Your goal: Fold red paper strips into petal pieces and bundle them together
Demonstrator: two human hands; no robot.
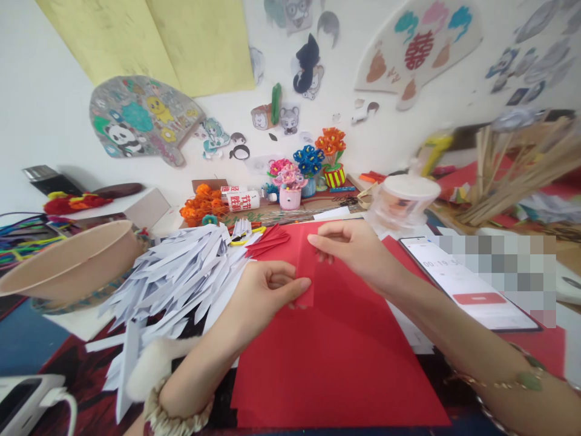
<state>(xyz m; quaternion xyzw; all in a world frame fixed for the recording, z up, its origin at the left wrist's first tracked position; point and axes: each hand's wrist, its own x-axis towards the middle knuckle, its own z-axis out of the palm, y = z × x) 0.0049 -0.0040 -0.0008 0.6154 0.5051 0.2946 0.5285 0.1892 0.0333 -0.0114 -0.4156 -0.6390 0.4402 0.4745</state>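
A narrow strip of red paper (305,260) stands raised between my hands above a large red sheet (345,363). My left hand (270,284) pinches its lower end between thumb and fingers. At the upper end, the thumb and fingertips of my right hand (342,242) close on the strip's edge. Just beyond lie several folded red paper pieces (269,241). A big heap of folded white paper pieces (177,272) spreads to the left of my left hand, with yellow-handled scissors (249,236) at its far edge.
A phone showing a timer (472,284) lies to the right. A tan bowl (68,257) stands at left, and a lidded clear tub (403,200) at the back right. Pipe-cleaner flower pots (290,198) line the wall. A white device with a cable (31,402) sits at lower left.
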